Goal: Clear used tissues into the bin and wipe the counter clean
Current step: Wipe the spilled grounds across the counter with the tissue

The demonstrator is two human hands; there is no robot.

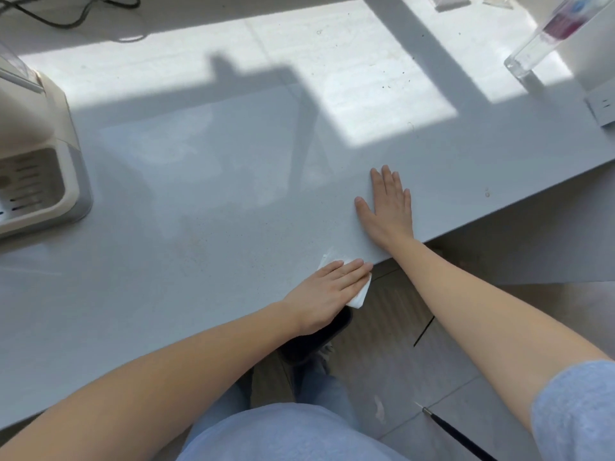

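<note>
My left hand point(327, 291) lies flat on a folded white tissue point(461, 296) at the front edge of the pale grey counter point(199, 201); part of the tissue hangs over the edge. My right hand point(387, 202) rests palm down with fingers spread on the counter, a little further back and to the right, holding nothing. Below the counter edge, under my left wrist, a dark bin point(316, 341) shows partly.
A beige appliance with a drip tray point(36, 161) stands at the left. A black cable point(66, 11) lies at the back left. A clear bottle point(545, 38) and a white socket point(602, 106) sit at the back right. A thin black rod point(456, 434) lies on the floor.
</note>
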